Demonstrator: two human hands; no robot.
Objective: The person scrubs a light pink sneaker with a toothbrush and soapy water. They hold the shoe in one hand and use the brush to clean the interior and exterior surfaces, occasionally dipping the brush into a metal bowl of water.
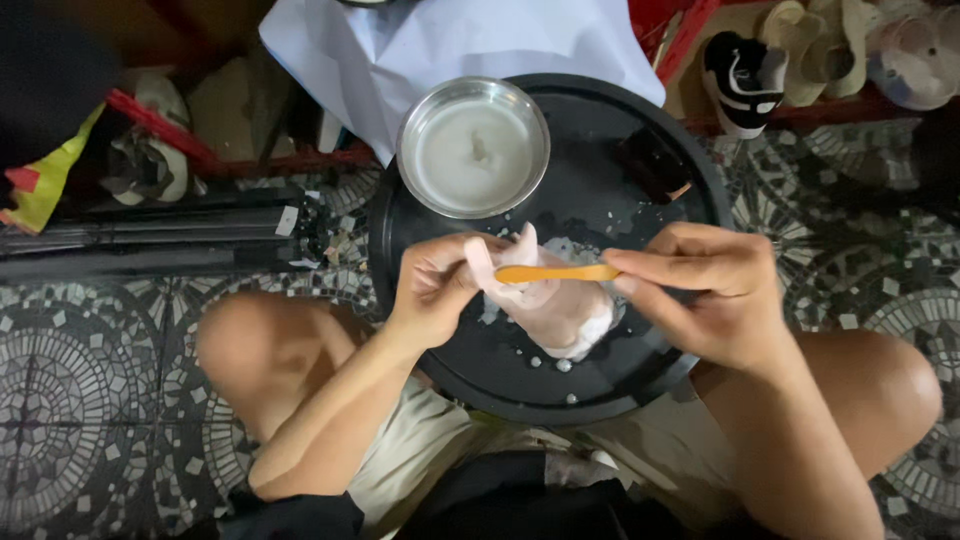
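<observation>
Sitting with bare knees spread on the mosaic floor (90, 400), the person keeps a round black tray (700, 190) between the legs, low and close so both hands work over it and drips land on it. The left hand (435, 285) pinches a pale pink, soft-looking piece (560, 310) at its upper end, holding it up off the tray; the right hand (715, 290) pinches an orange flat stick (555, 273) by one end and lays it across the piece. What the piece is made of is hard to tell, and its left edge hides behind the fingers. White flecks dot the tray. Farther off stands a steel bowl (473, 147) of milky liquid, within reach. A dark small object (655, 162) right of it is unclear. Beyond lie white paper (450, 40) and shoes (745, 75), cut off by the far edge.
</observation>
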